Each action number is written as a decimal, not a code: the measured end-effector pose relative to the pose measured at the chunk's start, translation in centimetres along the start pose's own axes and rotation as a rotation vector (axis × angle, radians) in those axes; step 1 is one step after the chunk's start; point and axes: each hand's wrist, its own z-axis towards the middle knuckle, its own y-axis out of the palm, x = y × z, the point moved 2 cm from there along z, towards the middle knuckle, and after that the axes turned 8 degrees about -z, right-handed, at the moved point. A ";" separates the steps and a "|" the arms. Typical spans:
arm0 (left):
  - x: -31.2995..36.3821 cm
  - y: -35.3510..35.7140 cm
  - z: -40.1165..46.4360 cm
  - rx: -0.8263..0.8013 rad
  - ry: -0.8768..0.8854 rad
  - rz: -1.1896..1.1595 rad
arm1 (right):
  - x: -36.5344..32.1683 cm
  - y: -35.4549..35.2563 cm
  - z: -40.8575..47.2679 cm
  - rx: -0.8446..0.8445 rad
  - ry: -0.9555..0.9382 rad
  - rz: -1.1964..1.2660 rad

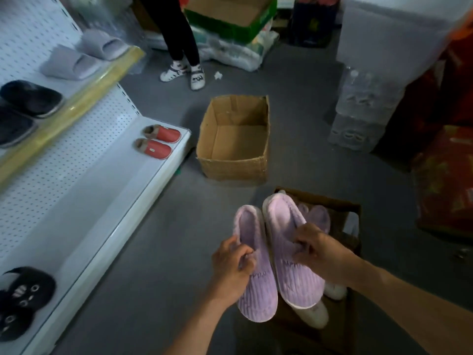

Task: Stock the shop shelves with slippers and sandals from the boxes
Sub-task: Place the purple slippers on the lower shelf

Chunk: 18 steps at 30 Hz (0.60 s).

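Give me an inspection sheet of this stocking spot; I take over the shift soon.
Surface: white bottom shelf, mostly bare.
Job's things: lilac slippers held over dark box; more pairs inside.
Clutter: empty cardboard box; paper scrap on floor.
Grippers: left hand and right hand each grip one slipper.
Cables: nothing seen.
Surroundings: red slippers, black slippers, grey slides shelved; bystander's legs.

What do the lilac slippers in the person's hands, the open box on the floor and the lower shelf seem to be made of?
Lilac slippers: soft ribbed fabric, probably corduroy-like plush, with fuzzy lining; matte, ridged surface. Open box: brown corrugated cardboard, dull, with creased walls. Lower shelf: likely painted metal, glossy white, with a perforated back panel.
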 end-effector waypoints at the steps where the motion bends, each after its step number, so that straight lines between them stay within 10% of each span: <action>1: -0.1 -0.7 -0.5 0.015 -0.006 -0.026 | -0.9 0.0 0.0 0.007 -0.022 -0.012; 18: -14.1 -21.4 -23.0 0.345 -0.097 -0.245 | -29.2 11.5 -3.6 -0.015 -0.348 -0.187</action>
